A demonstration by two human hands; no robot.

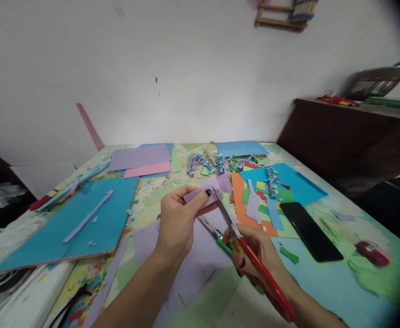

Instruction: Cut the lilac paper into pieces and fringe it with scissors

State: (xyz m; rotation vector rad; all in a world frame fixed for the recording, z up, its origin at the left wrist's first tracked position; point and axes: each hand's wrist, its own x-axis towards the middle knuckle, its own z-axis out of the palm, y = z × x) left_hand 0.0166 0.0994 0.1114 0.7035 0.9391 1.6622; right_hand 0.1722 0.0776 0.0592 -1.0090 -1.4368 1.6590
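Red-handled scissors (252,257) at a lilac paper piece (225,183)

The left hand (178,214) is pinched closed on the lilac paper piece, thumb on top, so the piece sticks out past its fingertips, raised above the tabletop (152,184). The right hand (256,250) is curled around the handles of the red-handled scissors, whose blades point away from it and overlap the piece just beside the left thumb; whether they bite into it, I cannot tell. Between and below both hands, a green-handled tool (224,244) lies over a large lilac sheet (200,269). Left of the left hand, a lilac strip (89,216) rests on a blue board (117,205). Just beyond the right hand is orange paper (240,205); to its right lies a black phone (311,232).
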